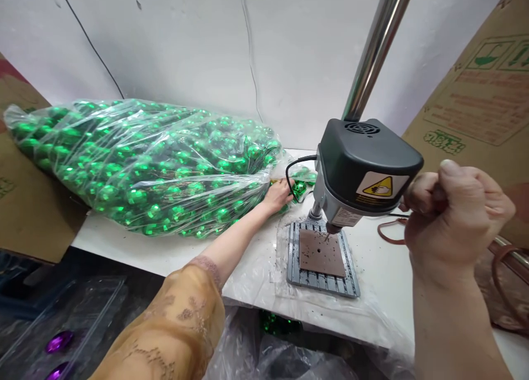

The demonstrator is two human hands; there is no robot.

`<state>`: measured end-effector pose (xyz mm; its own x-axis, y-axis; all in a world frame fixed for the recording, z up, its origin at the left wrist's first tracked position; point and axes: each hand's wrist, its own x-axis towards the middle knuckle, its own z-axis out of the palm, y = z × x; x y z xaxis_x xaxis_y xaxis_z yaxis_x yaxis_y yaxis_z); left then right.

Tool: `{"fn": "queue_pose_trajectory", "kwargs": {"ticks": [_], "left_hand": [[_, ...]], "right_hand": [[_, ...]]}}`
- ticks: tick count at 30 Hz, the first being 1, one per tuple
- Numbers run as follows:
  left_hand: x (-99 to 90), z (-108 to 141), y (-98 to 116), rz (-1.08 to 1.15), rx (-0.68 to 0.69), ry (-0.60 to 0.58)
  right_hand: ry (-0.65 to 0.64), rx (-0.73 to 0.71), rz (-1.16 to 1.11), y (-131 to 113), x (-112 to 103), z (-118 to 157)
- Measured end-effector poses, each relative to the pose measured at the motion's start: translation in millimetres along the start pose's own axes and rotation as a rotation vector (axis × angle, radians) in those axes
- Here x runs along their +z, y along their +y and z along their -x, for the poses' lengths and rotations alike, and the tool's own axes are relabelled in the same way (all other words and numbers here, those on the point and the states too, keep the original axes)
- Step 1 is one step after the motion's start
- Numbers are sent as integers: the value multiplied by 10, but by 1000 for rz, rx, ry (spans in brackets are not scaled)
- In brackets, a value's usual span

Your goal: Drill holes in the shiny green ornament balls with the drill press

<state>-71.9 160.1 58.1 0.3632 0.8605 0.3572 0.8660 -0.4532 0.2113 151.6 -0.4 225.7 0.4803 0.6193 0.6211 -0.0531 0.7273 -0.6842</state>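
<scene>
My left hand (279, 196) reaches to the mouth of a large clear bag (144, 165) full of shiny green faceted pieces. Its fingers touch loose green pieces (299, 189) behind the drill press; whether they grip one is unclear. At the right, my right hand (458, 209) is raised and curled beside the black motor housing (367, 154) of the small drill press. What it closes on is hidden by the fingers. Beneath the drill bit, a brown square board (321, 254) with a dark hole and scattered crumbs lies on the slotted grey base (352, 275).
Cardboard boxes stand at the far left (28, 204) and right (475, 104). A metal post (378, 44) rises behind the drill. A brown cord loop (390, 240) lies near my right wrist. Plastic film hangs over the table's front edge; purple pieces (59, 342) are at lower left.
</scene>
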Motion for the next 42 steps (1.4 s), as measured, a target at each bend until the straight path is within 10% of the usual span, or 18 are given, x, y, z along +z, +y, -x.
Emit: {"fn": "queue_pose_trajectory", "kwargs": {"ticks": [7,15,30,42], "left_hand": [[-82,801,56,780,-135,417],[-198,1264,635,1862,-654,138],[-180,1374,938,1863,-624,-83],[-73,1307,875,1238,-289,-108]], "right_hand": [[-32,5,-41,29,-18,-6],[-30,-7,-62,58,-34,-25],[-44,-8,-64,104,-54,-45],[-63,-22,-65,140,-80,-36]]}}
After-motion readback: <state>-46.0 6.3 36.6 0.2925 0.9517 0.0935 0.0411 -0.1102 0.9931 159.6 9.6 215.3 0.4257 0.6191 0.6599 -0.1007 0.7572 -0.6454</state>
